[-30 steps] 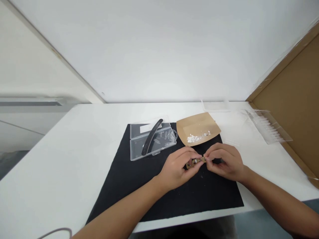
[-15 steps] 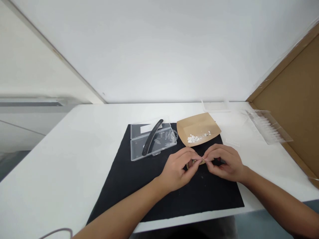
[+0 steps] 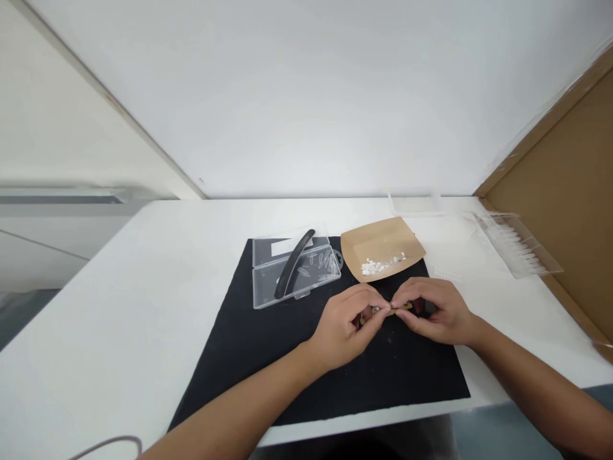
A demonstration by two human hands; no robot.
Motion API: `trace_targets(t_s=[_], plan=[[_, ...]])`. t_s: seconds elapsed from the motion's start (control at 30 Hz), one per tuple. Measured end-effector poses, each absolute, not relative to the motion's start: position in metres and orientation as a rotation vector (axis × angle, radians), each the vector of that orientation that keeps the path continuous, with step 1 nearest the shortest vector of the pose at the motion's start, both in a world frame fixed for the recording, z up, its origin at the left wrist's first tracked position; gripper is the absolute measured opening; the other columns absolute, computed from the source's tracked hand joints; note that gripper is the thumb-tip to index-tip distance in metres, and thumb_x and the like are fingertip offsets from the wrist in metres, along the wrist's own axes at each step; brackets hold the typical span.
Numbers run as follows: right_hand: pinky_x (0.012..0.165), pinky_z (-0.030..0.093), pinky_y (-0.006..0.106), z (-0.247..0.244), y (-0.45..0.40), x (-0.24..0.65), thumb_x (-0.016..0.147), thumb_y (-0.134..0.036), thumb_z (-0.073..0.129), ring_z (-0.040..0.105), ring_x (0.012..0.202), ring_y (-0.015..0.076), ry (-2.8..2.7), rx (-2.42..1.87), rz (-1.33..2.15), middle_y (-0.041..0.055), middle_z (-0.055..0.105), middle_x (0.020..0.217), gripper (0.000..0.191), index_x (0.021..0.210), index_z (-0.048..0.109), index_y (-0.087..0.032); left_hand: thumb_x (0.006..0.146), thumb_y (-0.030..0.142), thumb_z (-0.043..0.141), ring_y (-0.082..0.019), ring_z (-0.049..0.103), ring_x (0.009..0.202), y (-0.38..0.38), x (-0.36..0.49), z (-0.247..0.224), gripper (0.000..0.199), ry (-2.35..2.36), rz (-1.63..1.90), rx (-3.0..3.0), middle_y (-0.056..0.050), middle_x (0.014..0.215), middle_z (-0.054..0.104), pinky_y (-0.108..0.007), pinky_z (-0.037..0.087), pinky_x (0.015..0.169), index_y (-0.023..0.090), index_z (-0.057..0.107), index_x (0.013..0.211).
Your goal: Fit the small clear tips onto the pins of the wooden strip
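Note:
My left hand (image 3: pixel 352 326) is closed in a pinch, its thumb and index fingertips pressed together over a small tan piece (image 3: pixel 403 308). Opposite it, my right hand (image 3: pixel 438 310) has its thumb and index finger curled in, their tips close to the left fingertips. Whatever is pinched there is too small to make out. Beyond the hands lies a brown paper tray (image 3: pixel 371 241) with many white bits (image 3: pixel 373 266) in it. To the left is an open clear plastic case (image 3: pixel 268 294) holding clear nail tips (image 3: pixel 327 259). A curved black nail file (image 3: pixel 293 265) rests across it.
A black mat (image 3: pixel 239 358) lies under the hands, case and tray on the white table (image 3: pixel 96 319). At the right are a clear box of pale nail tips (image 3: pixel 514 246) and a cardboard panel (image 3: pixel 565 191). A cable (image 3: pixel 112 439) curves at the lower left.
The right thumb and index finger have parted slightly, and more of the tan piece shows between the hands. The left hand holds almost the same pinch. The case and tray stay put.

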State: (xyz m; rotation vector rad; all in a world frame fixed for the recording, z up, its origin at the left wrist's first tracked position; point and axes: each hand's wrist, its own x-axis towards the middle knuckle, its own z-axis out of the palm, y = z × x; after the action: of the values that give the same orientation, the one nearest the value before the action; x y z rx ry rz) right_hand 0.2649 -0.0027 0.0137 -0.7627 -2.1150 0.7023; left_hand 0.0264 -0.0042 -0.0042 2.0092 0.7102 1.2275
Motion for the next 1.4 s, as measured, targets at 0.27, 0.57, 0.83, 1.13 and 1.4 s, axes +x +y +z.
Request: trace_targets(t_s=[0.27, 0.57, 0.83, 1.13, 1.4], plan=[[0.06, 0.051, 0.022, 0.013, -0.001, 0.267, 0.1, -0.021, 0.069, 0.064, 0.073, 0.0107, -2.13, -0.844, 0.791, 0.0004, 0.074, 0.094, 0.009, 0.107, 0.072, -0.025, 0.1, 0.018, 0.069, -0.011, 0.065, 0.069, -0.003, 0.026, -0.007, 0.007, 0.698, 1.198, 1.988, -0.008, 0.091, 0.074, -0.021, 0.052, 0.06, 0.016, 0.076, 0.1], [0.068, 0.048, 0.025, 0.015, -0.001, 0.267, 0.107, -0.027, 0.061, 0.06, 0.079, 0.0123, -2.2, -0.935, 0.849, 0.0006, 0.067, 0.094, 0.006, 0.105, 0.066, -0.024, 0.1, 0.018, 0.072, -0.01, 0.066, 0.067, -0.001, 0.026, -0.009, 0.011, 0.723, 1.234, 2.029, -0.007, 0.091, 0.076, -0.021, 0.055, 0.065, 0.016, 0.08, 0.107], [0.069, 0.047, 0.025, 0.018, -0.005, 0.266, 0.108, -0.026, 0.059, 0.058, 0.079, 0.0122, -2.222, -0.953, 0.876, 0.0002, 0.064, 0.093, 0.006, 0.104, 0.064, -0.023, 0.098, 0.015, 0.074, -0.011, 0.069, 0.072, 0.003, 0.025, -0.012, 0.013, 0.634, 1.265, 2.09, -0.007, 0.094, 0.077, -0.021, 0.056, 0.067, 0.017, 0.08, 0.11], [0.067, 0.047, 0.025, 0.017, -0.005, 0.266, 0.107, -0.028, 0.059, 0.058, 0.076, 0.0124, -2.217, -0.974, 0.892, 0.0006, 0.064, 0.091, 0.009, 0.102, 0.064, -0.023, 0.098, 0.016, 0.075, -0.011, 0.069, 0.073, 0.005, 0.022, -0.015, 0.014, 0.603, 1.243, 2.132, -0.006, 0.089, 0.076, -0.021, 0.056, 0.067, 0.017, 0.078, 0.111], [0.067, 0.047, 0.026, 0.015, 0.0, 0.273, 0.106, -0.023, 0.059, 0.06, 0.079, 0.0141, -2.304, -0.971, 0.643, 0.0022, 0.067, 0.093, 0.004, 0.105, 0.063, -0.023, 0.095, 0.021, 0.078, -0.017, 0.071, 0.082, 0.006, 0.023, -0.014, 0.017, 0.683, 1.345, 2.302, -0.004, 0.088, 0.076, -0.031, 0.057, 0.079, 0.019, 0.073, 0.112]])
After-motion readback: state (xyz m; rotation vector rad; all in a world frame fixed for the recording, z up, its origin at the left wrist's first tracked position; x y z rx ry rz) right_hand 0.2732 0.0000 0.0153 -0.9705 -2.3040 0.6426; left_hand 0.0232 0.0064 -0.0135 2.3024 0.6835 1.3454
